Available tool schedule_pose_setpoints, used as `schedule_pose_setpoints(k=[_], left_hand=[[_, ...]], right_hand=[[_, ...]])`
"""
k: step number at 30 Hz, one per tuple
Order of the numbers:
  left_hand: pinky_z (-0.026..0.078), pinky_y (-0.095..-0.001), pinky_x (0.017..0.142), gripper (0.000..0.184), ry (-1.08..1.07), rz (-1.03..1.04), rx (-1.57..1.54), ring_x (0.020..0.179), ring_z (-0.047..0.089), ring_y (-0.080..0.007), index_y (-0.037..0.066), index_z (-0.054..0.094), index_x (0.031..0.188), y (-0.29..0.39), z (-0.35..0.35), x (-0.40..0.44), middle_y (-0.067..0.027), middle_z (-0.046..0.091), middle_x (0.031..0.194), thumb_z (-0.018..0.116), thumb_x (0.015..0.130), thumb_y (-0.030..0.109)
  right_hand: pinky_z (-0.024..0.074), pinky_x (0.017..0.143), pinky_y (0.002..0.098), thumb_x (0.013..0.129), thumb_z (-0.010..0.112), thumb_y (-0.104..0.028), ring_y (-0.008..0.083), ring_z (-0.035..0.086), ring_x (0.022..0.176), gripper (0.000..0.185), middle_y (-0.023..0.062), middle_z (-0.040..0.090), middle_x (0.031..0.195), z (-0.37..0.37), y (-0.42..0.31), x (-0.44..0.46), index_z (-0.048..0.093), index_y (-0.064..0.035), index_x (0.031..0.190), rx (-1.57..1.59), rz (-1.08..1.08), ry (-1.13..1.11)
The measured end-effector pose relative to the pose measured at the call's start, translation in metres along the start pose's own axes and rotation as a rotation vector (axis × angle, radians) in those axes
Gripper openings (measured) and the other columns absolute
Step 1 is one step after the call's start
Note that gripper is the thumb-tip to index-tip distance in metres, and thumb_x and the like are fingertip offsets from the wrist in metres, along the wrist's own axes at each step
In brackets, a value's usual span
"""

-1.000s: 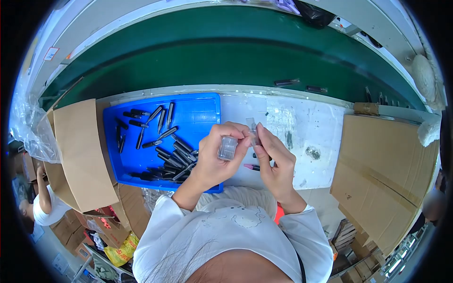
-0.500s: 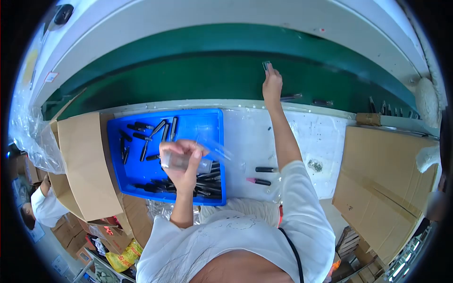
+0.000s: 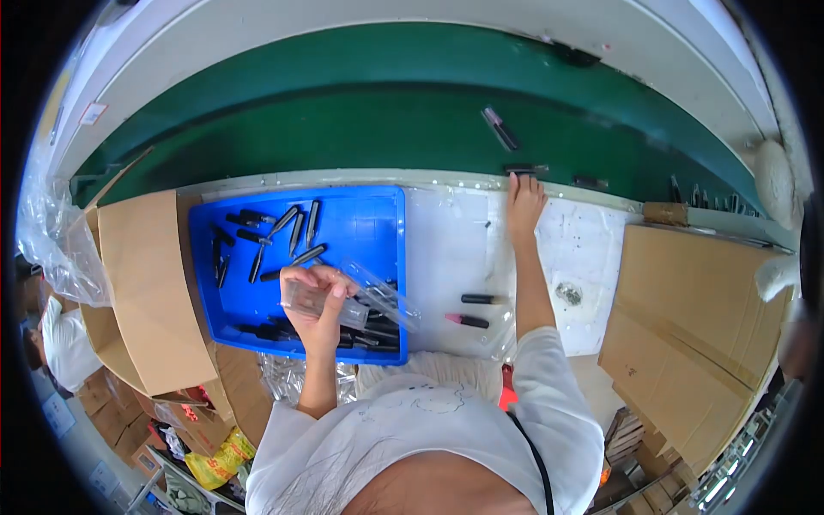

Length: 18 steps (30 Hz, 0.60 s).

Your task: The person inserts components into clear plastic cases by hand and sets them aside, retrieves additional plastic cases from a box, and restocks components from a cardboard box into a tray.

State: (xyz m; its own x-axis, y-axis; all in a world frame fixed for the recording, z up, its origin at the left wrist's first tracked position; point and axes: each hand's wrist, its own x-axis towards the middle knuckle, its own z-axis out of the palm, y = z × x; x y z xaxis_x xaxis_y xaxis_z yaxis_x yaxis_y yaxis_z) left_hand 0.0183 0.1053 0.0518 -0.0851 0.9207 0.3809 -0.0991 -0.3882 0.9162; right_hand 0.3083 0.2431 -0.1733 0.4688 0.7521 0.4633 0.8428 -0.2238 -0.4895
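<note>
My left hand (image 3: 315,305) is closed around clear plastic cases (image 3: 378,290) above the blue tray (image 3: 296,196), where black tubes (image 3: 296,233) lie scattered and heaped. Stretched over the white table, my right hand (image 3: 525,204) has its fingertips at a black tube (image 3: 524,168) at the near edge of the green belt; whether it grips the tube is unclear. Farther back on the belt rests a pink-and-black tube in a clear case (image 3: 500,129). Two loose tubes, one black (image 3: 482,299) and one pink-ended (image 3: 468,320), lie on the white table (image 3: 429,223).
Open cardboard boxes stand at the left (image 3: 150,292) and right (image 3: 695,335) of the table. More cased tubes (image 3: 590,182) are along the belt's right part. Another person (image 3: 69,343) is at the far left.
My hands have parted; the right one reached over the belt, then drew back to its near edge. A cased tube now lies on the belt. My left hand moved left, over the tray.
</note>
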Motion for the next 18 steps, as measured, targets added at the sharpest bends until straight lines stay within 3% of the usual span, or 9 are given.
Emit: schedule_pose_setpoints(k=[6,8,10,13,16,18], left_hand=[[0.047,-0.0297,0.059,0.032,-0.083,0.031,-0.073,0.065,0.055,-0.0178,0.007,0.034,0.090,0.006,0.002,-0.023,-0.0112,0.054,0.073,0.060,0.076,-0.006],[0.047,-0.0293,0.059,0.032,-0.101,0.032,-0.077,0.065,0.055,-0.0177,0.007,0.034,0.090,0.006,-0.003,-0.031,-0.0112,0.054,0.073,0.059,0.076,-0.006],[0.047,-0.0290,0.060,0.031,-0.111,0.039,-0.076,0.065,0.055,-0.0177,0.007,0.034,0.090,0.003,-0.012,-0.038,-0.0112,0.054,0.074,0.059,0.076,-0.006],[0.047,-0.0290,0.065,0.029,-0.145,-0.013,-0.079,0.069,0.055,-0.0176,0.007,0.035,0.090,-0.002,-0.021,-0.047,-0.0115,0.054,0.078,0.057,0.078,-0.007],[0.047,-0.0296,0.067,0.028,-0.181,0.017,-0.139,0.072,0.055,-0.0176,0.006,0.035,0.091,-0.006,-0.019,-0.053,-0.0113,0.054,0.078,0.056,0.078,-0.007],[0.047,-0.0319,0.072,0.027,-0.183,0.012,-0.168,0.075,0.055,-0.0175,0.006,0.035,0.091,-0.004,-0.013,-0.060,-0.0111,0.054,0.079,0.055,0.079,-0.007]], right_hand=[[0.0405,0.070,0.0430,0.084,0.053,-0.023,0.0316,0.053,0.075,0.021,0.0159,0.055,0.083,-0.011,0.011,-0.002,0.058,-0.0032,0.078,0.229,-0.208,0.174],[0.0423,0.070,0.0409,0.082,0.055,-0.018,0.0330,0.053,0.075,0.017,0.0176,0.055,0.086,-0.039,0.006,-0.029,0.059,-0.0015,0.084,0.470,-0.110,-0.103],[0.0422,0.068,0.0394,0.075,0.062,-0.013,0.0323,0.053,0.076,0.014,0.0168,0.055,0.086,-0.055,0.005,-0.077,0.059,-0.0013,0.083,0.632,-0.235,-0.362],[0.0383,0.076,0.0381,0.067,0.068,-0.009,0.0270,0.050,0.092,0.019,0.0116,0.053,0.091,-0.103,-0.012,-0.146,0.059,-0.0033,0.083,0.403,-0.532,-0.628],[0.0341,0.084,0.0364,0.063,0.071,-0.010,0.0260,0.043,0.103,0.032,0.0090,0.049,0.102,-0.089,-0.004,-0.183,0.056,-0.0055,0.091,0.182,-0.427,-0.597],[0.0368,0.081,0.0373,0.067,0.067,-0.005,0.0278,0.046,0.097,0.030,0.0111,0.050,0.097,-0.103,-0.011,-0.186,0.054,-0.0042,0.093,0.226,-0.416,-0.542]])
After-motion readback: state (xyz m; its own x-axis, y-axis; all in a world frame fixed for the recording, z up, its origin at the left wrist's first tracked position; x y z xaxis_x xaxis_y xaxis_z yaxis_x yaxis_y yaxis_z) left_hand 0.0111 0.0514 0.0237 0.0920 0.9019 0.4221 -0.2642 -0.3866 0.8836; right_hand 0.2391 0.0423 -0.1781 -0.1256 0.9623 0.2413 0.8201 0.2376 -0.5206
